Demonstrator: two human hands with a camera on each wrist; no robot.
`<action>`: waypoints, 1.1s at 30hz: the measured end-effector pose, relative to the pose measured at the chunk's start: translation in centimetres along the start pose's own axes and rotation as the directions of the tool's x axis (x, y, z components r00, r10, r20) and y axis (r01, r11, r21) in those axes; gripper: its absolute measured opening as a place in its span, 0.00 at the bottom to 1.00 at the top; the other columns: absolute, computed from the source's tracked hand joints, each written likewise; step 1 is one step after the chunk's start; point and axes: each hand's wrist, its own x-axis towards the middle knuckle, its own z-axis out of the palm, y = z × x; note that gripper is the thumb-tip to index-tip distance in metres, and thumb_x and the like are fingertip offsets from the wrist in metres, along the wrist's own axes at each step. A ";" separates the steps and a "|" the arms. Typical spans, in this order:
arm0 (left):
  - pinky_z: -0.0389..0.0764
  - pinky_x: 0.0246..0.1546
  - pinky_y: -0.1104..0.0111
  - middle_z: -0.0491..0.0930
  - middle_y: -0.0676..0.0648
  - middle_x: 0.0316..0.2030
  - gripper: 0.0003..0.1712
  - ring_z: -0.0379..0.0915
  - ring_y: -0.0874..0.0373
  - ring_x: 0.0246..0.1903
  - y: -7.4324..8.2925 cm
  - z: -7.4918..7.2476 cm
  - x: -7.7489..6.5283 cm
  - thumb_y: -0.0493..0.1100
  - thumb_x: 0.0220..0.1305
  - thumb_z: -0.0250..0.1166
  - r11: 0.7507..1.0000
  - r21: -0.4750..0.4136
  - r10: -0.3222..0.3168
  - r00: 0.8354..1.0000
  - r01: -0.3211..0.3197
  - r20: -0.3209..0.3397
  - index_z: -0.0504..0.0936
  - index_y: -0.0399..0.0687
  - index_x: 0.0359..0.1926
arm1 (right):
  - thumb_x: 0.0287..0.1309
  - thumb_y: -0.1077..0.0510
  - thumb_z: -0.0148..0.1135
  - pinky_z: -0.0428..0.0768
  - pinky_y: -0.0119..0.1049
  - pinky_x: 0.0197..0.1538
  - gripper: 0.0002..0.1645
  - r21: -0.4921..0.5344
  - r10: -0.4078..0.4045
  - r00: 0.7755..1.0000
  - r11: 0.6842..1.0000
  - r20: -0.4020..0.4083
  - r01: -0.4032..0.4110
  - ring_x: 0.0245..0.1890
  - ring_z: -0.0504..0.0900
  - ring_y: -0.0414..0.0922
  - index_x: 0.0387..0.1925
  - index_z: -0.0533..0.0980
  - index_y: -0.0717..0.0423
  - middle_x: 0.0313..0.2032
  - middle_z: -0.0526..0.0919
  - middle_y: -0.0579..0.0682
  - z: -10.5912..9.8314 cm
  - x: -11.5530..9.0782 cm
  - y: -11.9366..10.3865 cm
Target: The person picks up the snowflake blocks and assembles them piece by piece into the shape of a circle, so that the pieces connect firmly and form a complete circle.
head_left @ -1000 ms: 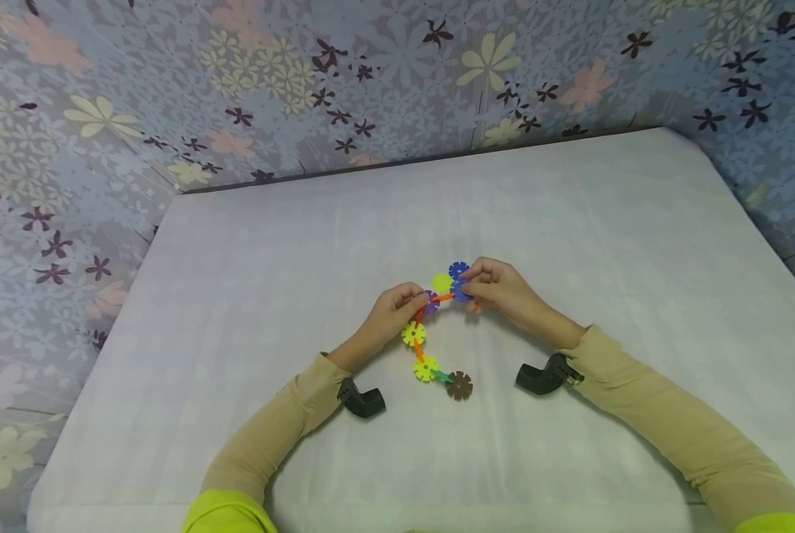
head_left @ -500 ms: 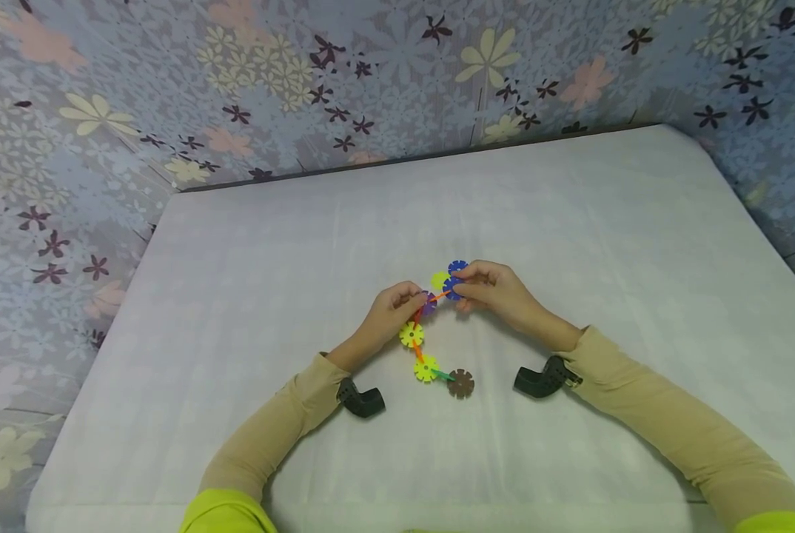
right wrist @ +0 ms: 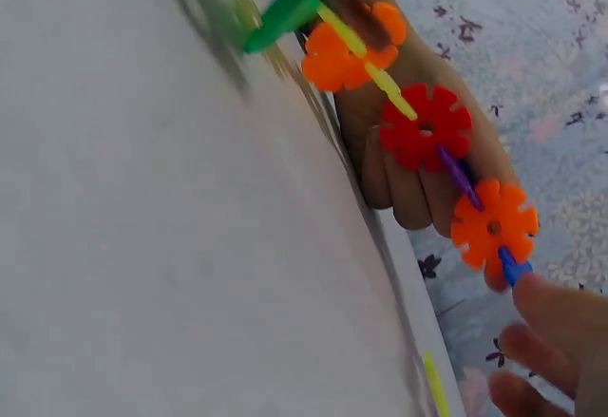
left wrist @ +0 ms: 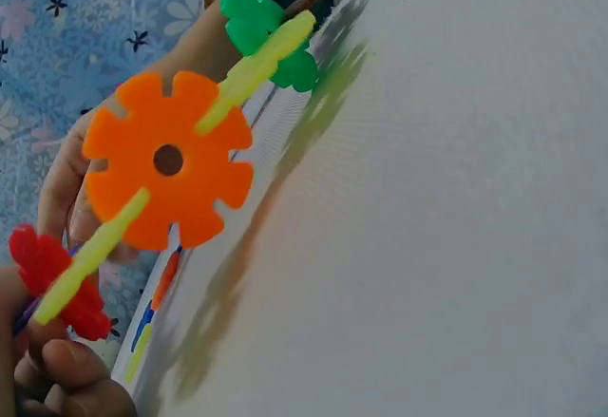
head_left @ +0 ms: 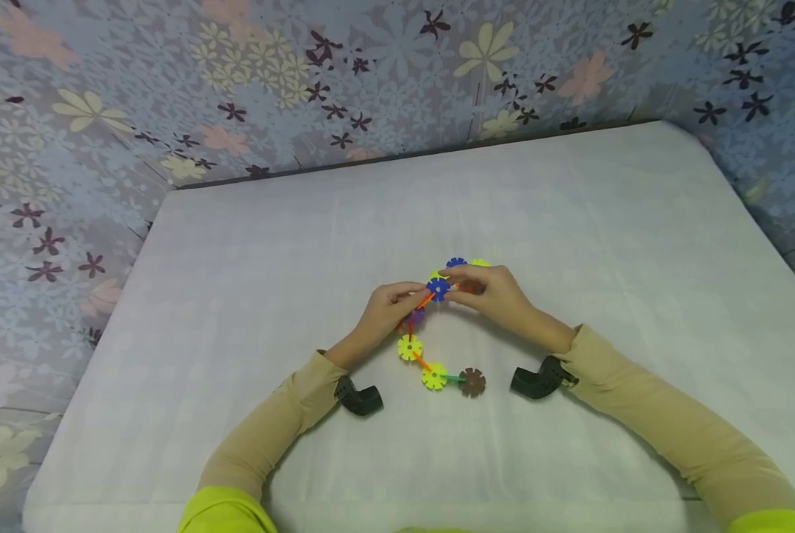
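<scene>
Where a tan left sleeve (head_left: 274, 422) ends, a black wrist mount (head_left: 360, 399) sits at its 4 o'clock, and the left hand (head_left: 386, 314) points towards 2 o'clock, thumb and fingers grasping a chain of slotted discs (head_left: 409, 347); exactly which piece they pinch is partly hidden. The chain spans the gap between both hands near the middle of the white worktop (head_left: 571, 200). A yellow disc in it shows at the left hand's 5 o'clock, with a purple disc (head_left: 417, 316) at its 12 o'clock. Towards 4 o'clock from that yellow comes a second yellow disc (head_left: 434, 376). A blue disc (head_left: 438, 289) lies at the purple one's 1 o'clock, another blue disc (head_left: 457, 262) at 1 o'clock beyond. A brown disc (head_left: 473, 383) is at the second yellow's 3 o'clock. The right hand (head_left: 504, 300) pinches the first blue disc from 3 o'clock. Its mount (head_left: 537, 379) is at 5 o'clock, its sleeve (head_left: 671, 414) running towards 4 o'clock.
</scene>
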 end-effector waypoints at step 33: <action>0.65 0.18 0.75 0.70 0.50 0.16 0.10 0.63 0.66 0.13 0.0 0.6 -0.2 0.30 0.61 0.54 0.997 -0.077 0.012 0.998 -0.016 -0.063 0.75 0.21 0.34 | 0.42 0.67 0.69 0.67 0.43 0.45 0.17 -0.226 -0.174 0.964 0.949 0.203 0.219 0.43 0.68 0.51 0.38 0.77 0.61 0.34 0.78 0.50 -0.6 -0.2 0.9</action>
